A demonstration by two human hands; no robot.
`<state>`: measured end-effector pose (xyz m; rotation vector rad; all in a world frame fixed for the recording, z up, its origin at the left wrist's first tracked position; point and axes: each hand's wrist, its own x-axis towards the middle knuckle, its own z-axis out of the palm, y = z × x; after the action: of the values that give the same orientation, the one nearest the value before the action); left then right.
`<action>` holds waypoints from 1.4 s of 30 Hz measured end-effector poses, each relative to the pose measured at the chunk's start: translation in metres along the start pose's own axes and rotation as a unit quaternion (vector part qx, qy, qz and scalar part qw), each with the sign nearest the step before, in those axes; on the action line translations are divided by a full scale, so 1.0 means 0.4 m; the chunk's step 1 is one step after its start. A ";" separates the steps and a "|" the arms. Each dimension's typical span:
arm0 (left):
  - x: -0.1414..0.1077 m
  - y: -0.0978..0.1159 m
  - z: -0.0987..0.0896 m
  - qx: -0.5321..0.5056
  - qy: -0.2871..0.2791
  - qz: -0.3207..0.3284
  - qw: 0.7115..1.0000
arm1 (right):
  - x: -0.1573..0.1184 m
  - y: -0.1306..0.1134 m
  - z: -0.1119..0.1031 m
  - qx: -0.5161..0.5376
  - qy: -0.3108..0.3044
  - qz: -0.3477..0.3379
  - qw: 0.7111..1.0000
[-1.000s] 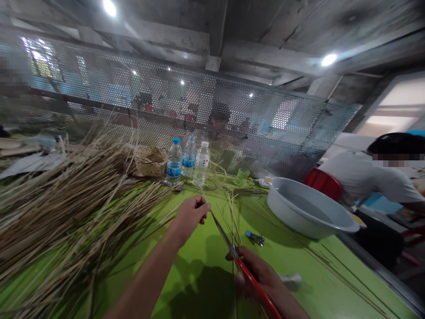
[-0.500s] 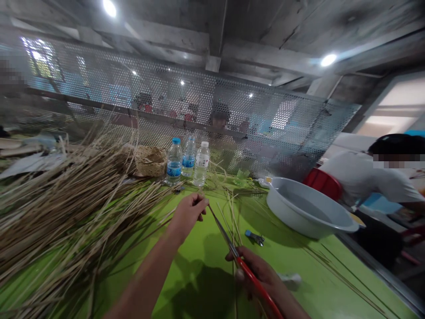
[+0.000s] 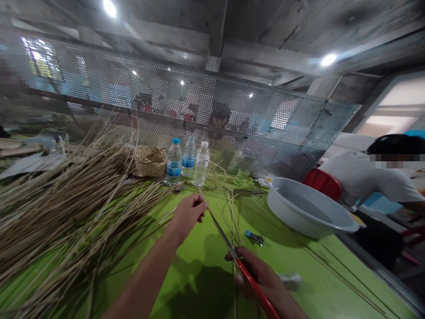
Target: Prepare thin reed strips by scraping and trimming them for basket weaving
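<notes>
My left hand (image 3: 191,208) is closed in a pinch above the table, thumb and finger together on the end of what looks like a thin plant strip (image 3: 210,212). From there the strip runs along a red-handled tool with a long, slim metal blade (image 3: 221,231). My right hand (image 3: 260,272) is closed around this tool where the metal meets the red handle (image 3: 254,283). The tool slants, its narrow tip close to my left fingertips. Whether the blade is touching the strip, I cannot tell. Loose pale strips (image 3: 232,212) lie beneath, on the green table (image 3: 195,254).
A large heap of dry strips (image 3: 73,190) covers the left side. Behind stand a woven basket (image 3: 150,160) and bottles (image 3: 174,161). On the right are a clamp-like tool (image 3: 254,237) and a pale basin (image 3: 308,228). A person in a white shirt (image 3: 355,170) leans beyond.
The red-handled tool and my right hand have shifted slightly to the left. My left hand keeps its pinch in nearly the same place.
</notes>
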<state>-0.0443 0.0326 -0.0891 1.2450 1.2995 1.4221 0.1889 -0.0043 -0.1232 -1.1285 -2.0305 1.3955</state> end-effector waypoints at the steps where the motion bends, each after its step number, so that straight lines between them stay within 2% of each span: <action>1: 0.000 0.000 0.000 0.001 0.000 0.000 1.000 | 0.002 0.006 0.000 0.000 0.003 -0.004 1.000; 5: -0.003 0.003 0.000 0.004 0.002 -0.007 1.000 | 0.011 0.032 -0.002 0.005 0.013 -0.010 1.000; 10: -0.005 0.012 0.001 -0.003 0.010 -0.015 1.000 | 0.023 0.047 -0.005 0.020 -0.019 -0.003 1.000; 15: -0.001 0.008 -0.006 -0.004 0.029 -0.006 1.000 | 0.017 0.032 0.001 0.028 -0.007 -0.005 1.000; 20: 0.000 0.003 -0.004 -0.006 0.006 0.001 1.000 | 0.004 0.018 0.001 0.018 0.010 -0.010 1.000; 27: -0.001 0.006 0.002 -0.014 0.000 -0.003 1.000 | 0.007 0.022 -0.001 0.034 -0.009 -0.002 0.999; 32: -0.003 0.007 0.003 -0.012 0.000 -0.006 1.000 | 0.011 0.023 0.003 0.033 0.006 0.017 0.999; 35: -0.007 0.012 0.003 -0.011 -0.001 -0.013 1.000 | 0.017 0.029 0.003 0.043 -0.011 0.014 0.999; 42: -0.002 0.015 -0.005 -0.021 0.028 -0.007 0.999 | 0.018 0.040 -0.003 0.025 -0.023 -0.003 0.999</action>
<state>-0.0457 0.0309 -0.0833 1.1733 1.3066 1.4754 0.1916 0.0050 -0.1379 -1.0770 -2.0172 1.4742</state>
